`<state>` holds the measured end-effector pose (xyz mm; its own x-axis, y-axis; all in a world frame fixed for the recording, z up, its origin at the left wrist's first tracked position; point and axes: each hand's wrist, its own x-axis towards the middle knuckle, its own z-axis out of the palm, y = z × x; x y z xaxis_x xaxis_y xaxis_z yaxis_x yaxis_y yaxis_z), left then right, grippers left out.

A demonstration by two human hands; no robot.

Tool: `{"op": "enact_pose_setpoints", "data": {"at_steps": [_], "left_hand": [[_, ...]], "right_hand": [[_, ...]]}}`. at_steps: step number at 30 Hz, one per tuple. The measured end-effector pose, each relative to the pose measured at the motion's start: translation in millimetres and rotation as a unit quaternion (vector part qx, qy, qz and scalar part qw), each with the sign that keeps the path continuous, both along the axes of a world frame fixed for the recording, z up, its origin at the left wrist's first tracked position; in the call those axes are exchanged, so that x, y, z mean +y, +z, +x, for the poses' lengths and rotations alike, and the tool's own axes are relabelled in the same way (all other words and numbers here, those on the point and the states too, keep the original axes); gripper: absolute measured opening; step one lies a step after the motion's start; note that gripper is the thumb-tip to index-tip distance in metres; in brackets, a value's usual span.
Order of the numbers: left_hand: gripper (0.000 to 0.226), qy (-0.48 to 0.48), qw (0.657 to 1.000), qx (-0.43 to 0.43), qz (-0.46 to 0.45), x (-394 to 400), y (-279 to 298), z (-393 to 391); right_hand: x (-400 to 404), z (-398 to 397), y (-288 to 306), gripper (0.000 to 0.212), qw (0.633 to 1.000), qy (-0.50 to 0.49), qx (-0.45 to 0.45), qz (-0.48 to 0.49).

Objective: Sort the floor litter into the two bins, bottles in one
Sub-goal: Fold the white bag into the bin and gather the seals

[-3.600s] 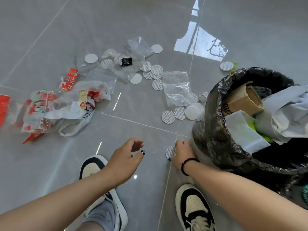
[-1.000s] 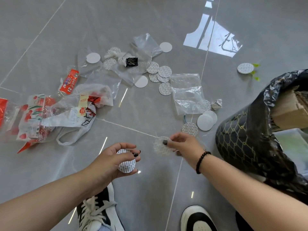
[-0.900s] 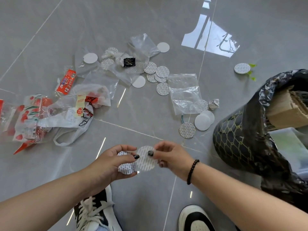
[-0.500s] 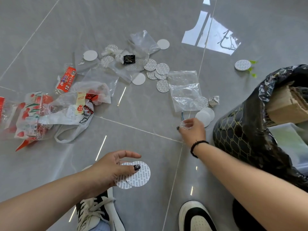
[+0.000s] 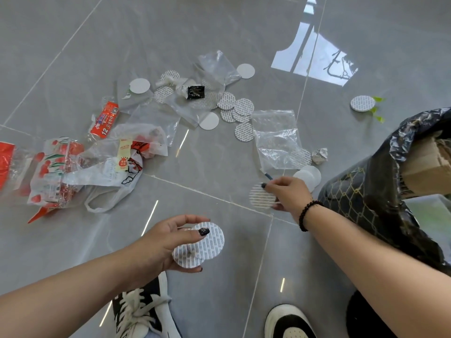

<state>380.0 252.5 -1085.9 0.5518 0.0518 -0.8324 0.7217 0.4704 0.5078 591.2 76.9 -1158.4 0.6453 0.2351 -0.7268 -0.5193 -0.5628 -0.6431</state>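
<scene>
Floor tile is lying bare between the two hands and the scattered litter beyond, with the bin crowding the right edge. The left hand is pinching two overlapping printed discs under its thumb, other fingers loosely spread. The right hand is pinching another disc just above the floor, beside the bin.

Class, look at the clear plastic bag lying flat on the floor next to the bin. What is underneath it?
Under the clear plastic bag, a printed round seal shows through its lower right corner, partly sticking out. Glare off the crinkled film hides whether anything else lies beneath.
</scene>
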Motion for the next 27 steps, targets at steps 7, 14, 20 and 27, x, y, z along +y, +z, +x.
{"op": "enact_pose_setpoints", "data": {"at_steps": [7,14,20,27], "left_hand": [[0.048,0.036,0.998,-0.024,0.045,4.0,0.4,12.1],[0.035,0.012,0.992,0.0,0.128,-1.8,-5.9,14.2],[0.033,0.034,0.988,0.02,0.148,6.4,-13.8,11.3],[0.035,0.027,0.99,0.024,0.136,8.0,-22.1,6.5]], "right_hand": [[35.0,-55.8,54.8,0.008,0.973,0.172,0.032,0.149],[33.7,-42.9,44.3,0.019,0.962,0.255,-0.054,0.078],[3.6,24.8,-2.0,0.046,0.927,0.203,-0.243,-0.201],[-35.4,64.6,-22.4,0.053,0.844,0.323,-0.215,-0.371]]}}
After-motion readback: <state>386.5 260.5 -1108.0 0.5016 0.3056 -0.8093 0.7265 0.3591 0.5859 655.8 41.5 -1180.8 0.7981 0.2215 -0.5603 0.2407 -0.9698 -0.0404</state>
